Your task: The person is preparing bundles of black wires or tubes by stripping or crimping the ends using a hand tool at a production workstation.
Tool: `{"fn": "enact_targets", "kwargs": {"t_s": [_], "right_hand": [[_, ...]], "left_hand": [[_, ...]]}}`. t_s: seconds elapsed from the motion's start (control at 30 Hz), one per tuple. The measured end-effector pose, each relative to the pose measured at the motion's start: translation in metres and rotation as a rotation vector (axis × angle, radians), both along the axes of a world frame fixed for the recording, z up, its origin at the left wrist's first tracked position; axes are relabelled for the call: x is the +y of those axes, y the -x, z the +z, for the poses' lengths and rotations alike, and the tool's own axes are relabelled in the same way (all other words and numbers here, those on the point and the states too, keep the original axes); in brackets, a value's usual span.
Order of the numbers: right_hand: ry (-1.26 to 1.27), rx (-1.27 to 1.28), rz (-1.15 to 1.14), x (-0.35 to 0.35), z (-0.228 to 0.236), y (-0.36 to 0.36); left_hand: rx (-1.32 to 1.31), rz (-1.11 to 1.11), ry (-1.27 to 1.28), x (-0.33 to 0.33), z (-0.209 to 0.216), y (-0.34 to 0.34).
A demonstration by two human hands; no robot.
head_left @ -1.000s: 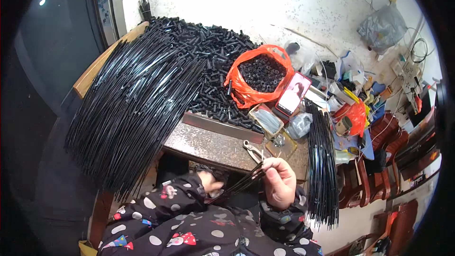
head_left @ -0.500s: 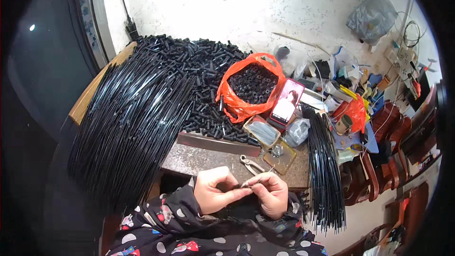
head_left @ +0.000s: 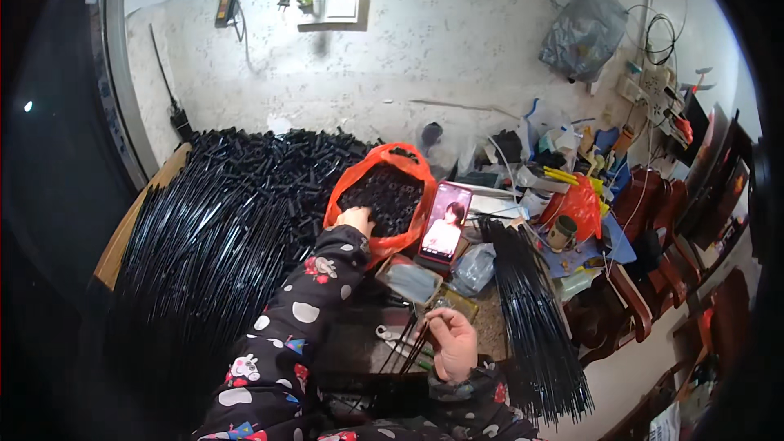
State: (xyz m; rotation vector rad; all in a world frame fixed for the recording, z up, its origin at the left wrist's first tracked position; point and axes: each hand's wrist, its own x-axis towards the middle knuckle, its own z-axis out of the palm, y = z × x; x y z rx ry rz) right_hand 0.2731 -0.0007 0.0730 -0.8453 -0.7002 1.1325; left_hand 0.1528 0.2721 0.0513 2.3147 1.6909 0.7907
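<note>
My left hand (head_left: 357, 219) reaches over the near left rim of a red plastic bag (head_left: 375, 165) filled with small black parts (head_left: 398, 200). Its fingertips dip among these parts and are hidden. Close to the table's front edge, my right hand (head_left: 454, 345) pinches several thin black rods (head_left: 414, 343) that slant down to the left. Beneath the rods lie pliers (head_left: 390, 336), partly covered. Just beyond the right hand are a shallow yellowish tray (head_left: 462, 305) and a clear box of thin pale strips (head_left: 408, 281).
A large pile of short black tubes (head_left: 269, 155) covers the back left, beside a broad bundle of black rods (head_left: 204, 253). Another rod bundle (head_left: 531, 318) hangs over the right edge. A lit phone (head_left: 446, 224) leans beside the bag, near a clear plastic bag (head_left: 474, 269).
My hands have separated. The left went forward to the red bag; the right stayed near the front edge, now with rods showing below it. The whole view has tilted up.
</note>
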Motion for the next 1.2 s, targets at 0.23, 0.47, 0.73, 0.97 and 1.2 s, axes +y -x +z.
{"fn": "enact_targets", "kwargs": {"t_s": [0.23,0.47,0.73,0.97,1.2], "right_hand": [[0.073,-0.089,0.232,-0.011,0.005,-0.023],[0.059,0.111,0.269,0.004,0.012,-0.013],[-0.02,0.062,0.389,-0.025,0.04,0.049],[-0.089,0.054,0.369,-0.048,0.037,0.075],[-0.139,0.013,0.448,-0.053,0.036,0.076]], "left_hand": [[-0.164,0.036,-0.198,0.019,-0.013,-0.004],[-1.555,-0.762,0.754,-0.123,-0.001,0.016],[-1.75,-1.036,0.823,-0.212,0.029,0.068],[-1.701,-0.992,0.865,-0.249,0.032,0.096],[-1.475,-1.122,0.672,-0.262,0.057,0.114]]}}
